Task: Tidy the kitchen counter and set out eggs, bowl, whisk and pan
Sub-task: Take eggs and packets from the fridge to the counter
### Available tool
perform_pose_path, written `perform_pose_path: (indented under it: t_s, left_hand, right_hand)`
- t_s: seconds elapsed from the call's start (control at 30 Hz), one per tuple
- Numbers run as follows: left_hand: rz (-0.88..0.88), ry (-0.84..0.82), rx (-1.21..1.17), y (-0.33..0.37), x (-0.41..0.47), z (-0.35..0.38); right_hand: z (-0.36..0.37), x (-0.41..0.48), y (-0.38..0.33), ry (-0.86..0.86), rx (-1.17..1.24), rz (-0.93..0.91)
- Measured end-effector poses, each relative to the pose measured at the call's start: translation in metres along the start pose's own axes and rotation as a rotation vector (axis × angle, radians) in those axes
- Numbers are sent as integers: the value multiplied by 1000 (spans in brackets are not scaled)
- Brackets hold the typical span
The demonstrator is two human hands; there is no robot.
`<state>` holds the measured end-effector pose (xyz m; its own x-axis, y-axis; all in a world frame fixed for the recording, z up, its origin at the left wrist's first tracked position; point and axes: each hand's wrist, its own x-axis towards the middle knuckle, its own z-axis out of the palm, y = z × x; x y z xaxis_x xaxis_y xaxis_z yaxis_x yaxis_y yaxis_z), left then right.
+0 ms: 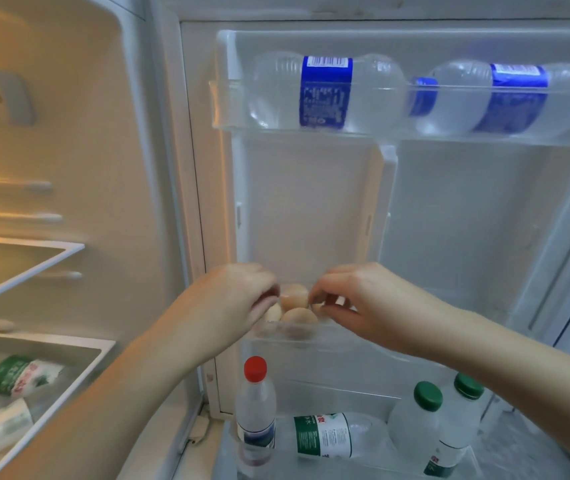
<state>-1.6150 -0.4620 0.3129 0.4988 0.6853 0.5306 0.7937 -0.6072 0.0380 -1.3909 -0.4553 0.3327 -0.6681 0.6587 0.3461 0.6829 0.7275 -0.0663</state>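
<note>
Firstly, fridge compartment point(69, 251): stands open at the left; bottles with green-and-white labels point(17, 379) lie in its lower drawer.
Left hand point(238, 299): reaches into the door, fingers curled down over the left end of the egg cluster. Contact looks likely. Whether it actually grips one cannot be told, because of blur.
Eggs point(294, 297): several pale brown ones sit close together in the small clear egg shelf point(332, 337) midway up the door, behind its front lip and toward its left end.
Handling, judged: light, rigid, thin-shelled and smooth, possibly damp from the cold. Each will crack under a squeeze or a knock against the lip or a neighbour.
Hold point, judged: around the widest part, with fingertips spread on opposite sides, then lifted straight up over the front lip. Cupping in the palm is safer than a tip pinch for carrying.
Right hand point(356, 299): thumb and curled forefinger pinch an egg at the right end of the cluster; the other fingers are loosely bent.
Top door shelf point(228, 98): two clear bottles with blue labels point(325, 91) lie on their sides.
Bottom door shelf point(228, 455): a red-capped bottle point(255, 403) stands at the left end, one bottle lies flat in the middle, and two green-capped bottles point(427, 396) stand toward the right.
</note>
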Motion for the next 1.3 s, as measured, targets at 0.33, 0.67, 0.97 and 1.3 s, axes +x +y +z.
perform_pose_path:
  t_s: [0.33, 0.67, 0.97, 1.3]
  left_hand:
    - [-330, -594, 21, -6, 39, 2]
    - [-295, -794, -19, -15, 57, 3]
    - [-260, -919, -56, -20, 64, 2]
    - [-298, -655, -202, -22, 44, 2]
  right_hand:
    - [9, 34, 10, -344, 20, -54]
    - [12, 41, 13, -427, -9, -150]
    - [12, 43, 16, -475, -66, -229]
    - [20, 30, 31, -235, -50, -167]
